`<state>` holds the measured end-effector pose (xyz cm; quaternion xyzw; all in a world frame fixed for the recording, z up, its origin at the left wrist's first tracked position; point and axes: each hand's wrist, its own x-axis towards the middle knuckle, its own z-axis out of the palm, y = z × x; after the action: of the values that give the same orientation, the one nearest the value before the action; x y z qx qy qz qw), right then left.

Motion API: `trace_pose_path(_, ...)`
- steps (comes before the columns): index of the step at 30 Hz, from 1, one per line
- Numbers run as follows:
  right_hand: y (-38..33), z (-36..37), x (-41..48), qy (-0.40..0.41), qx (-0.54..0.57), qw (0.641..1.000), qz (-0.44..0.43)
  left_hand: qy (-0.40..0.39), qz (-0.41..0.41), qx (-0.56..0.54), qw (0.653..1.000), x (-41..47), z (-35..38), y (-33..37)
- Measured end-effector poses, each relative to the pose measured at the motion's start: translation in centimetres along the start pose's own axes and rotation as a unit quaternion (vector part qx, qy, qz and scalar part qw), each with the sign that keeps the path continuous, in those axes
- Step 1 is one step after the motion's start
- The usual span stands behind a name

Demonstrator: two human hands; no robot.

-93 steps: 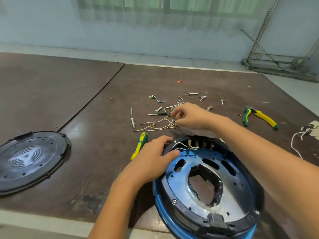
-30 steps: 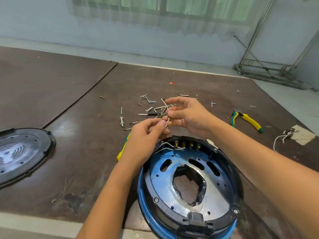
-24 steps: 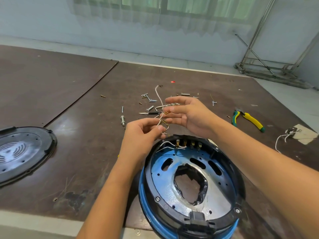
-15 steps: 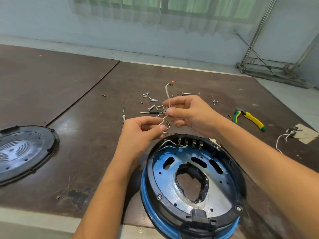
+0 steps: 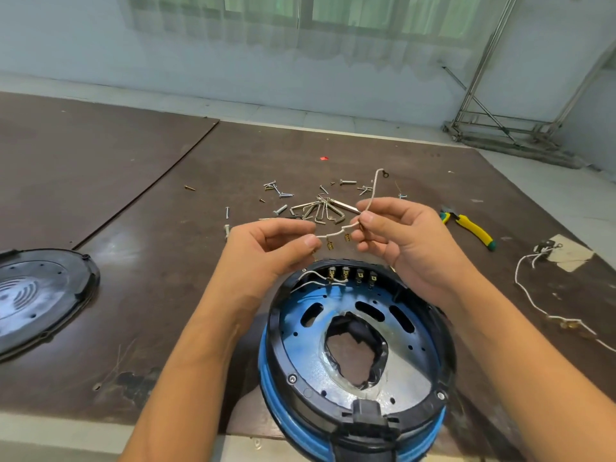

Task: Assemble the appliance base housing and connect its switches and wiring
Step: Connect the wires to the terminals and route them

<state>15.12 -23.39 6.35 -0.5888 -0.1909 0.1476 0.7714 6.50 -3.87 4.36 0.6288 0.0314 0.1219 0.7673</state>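
Note:
The round blue and black base housing (image 5: 353, 348) stands tilted at the table's near edge, with a row of brass switch terminals (image 5: 350, 274) at its far rim and two white wires plugged in there. Above it, my left hand (image 5: 266, 248) and my right hand (image 5: 396, 235) each pinch one white wire bundle (image 5: 336, 232) with brass connectors hanging from it. One strand with a ring terminal (image 5: 385, 175) sticks up past my right hand.
Loose screws and bent metal clips (image 5: 316, 205) lie scattered beyond my hands. Yellow-green pliers (image 5: 470, 226) lie at the right, near another white wire with a small part (image 5: 540, 261). A black round cover (image 5: 33, 295) sits at the left.
My hands have drawn apart, stretching the wire bundle sideways between them. My right hand moved right, and the ring-terminal strand now stands up on its far side.

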Motion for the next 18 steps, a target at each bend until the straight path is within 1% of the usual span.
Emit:
trace_pose_path(2,0.2,-0.1,-0.7,0.011,0.014,1.000,-0.001,0.007,0.016,0.016,1.000,-0.1,0.4,-0.1)
trace_pose_path(6,0.8,-0.6,-2.4,0.046,0.017,0.999,-0.013,0.004,0.022,0.006,1.000,0.0,0.8,0.0)
trace_pose_path(9,1.1,-0.9,-3.4,0.076,0.026,0.997,-0.010,-0.037,0.024,-0.014,0.999,-0.2,1.0,0.2)
trace_pose_path(11,1.1,-1.0,-3.9,0.083,0.064,0.994,0.020,-0.074,0.045,-0.009,0.996,-0.5,1.4,0.4)
trace_pose_path(13,1.0,-1.0,-4.3,0.069,0.128,0.986,0.079,-0.106,0.112,0.066,0.986,-0.7,1.9,0.7)
trace_pose_path(15,1.0,-0.6,-4.7,0.015,0.167,0.977,0.134,-0.146,0.195,0.164,0.956,-1.1,2.8,1.0)
trace_pose_path(16,1.1,-0.3,-5.0,-0.018,0.167,0.974,0.150,-0.166,0.222,0.182,0.944,-1.3,3.2,1.1)
trace_pose_path(18,1.5,0.4,-5.3,-0.065,0.163,0.971,0.165,-0.186,0.240,0.175,0.936,-1.5,3.9,1.2)
